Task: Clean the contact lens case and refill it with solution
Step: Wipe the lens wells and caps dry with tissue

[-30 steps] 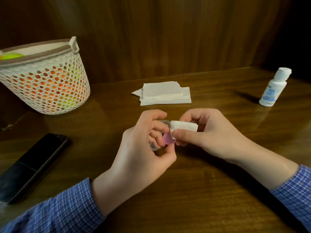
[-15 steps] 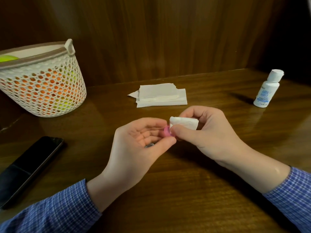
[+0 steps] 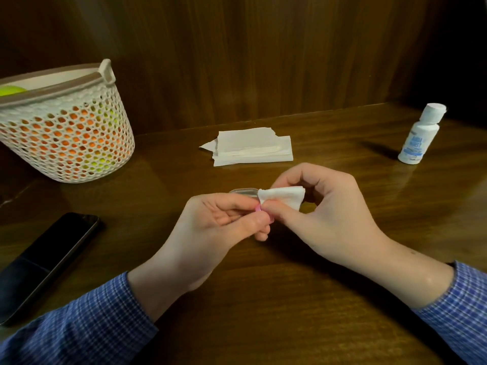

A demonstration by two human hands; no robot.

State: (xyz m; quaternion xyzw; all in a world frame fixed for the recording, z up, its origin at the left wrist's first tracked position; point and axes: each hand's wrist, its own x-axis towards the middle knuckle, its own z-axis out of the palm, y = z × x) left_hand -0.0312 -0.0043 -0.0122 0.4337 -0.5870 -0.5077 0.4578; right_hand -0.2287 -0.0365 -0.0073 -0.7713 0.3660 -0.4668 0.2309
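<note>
Fingers of the right hand (image 3: 326, 222) pinch soft folded tissue (image 3: 283, 196); left hand (image 3: 218, 227) grips the pink case (image 3: 259, 208).

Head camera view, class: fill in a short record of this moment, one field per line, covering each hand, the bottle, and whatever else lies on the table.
left hand: pinches small pink piece, mostly hidden
right hand: grips folded tissue against the pink piece
solution bottle: upright, capped, far right, untouched
spare tissues: stacked behind the hands
phone: flat, left
basket: far left, coloured items inside
</note>
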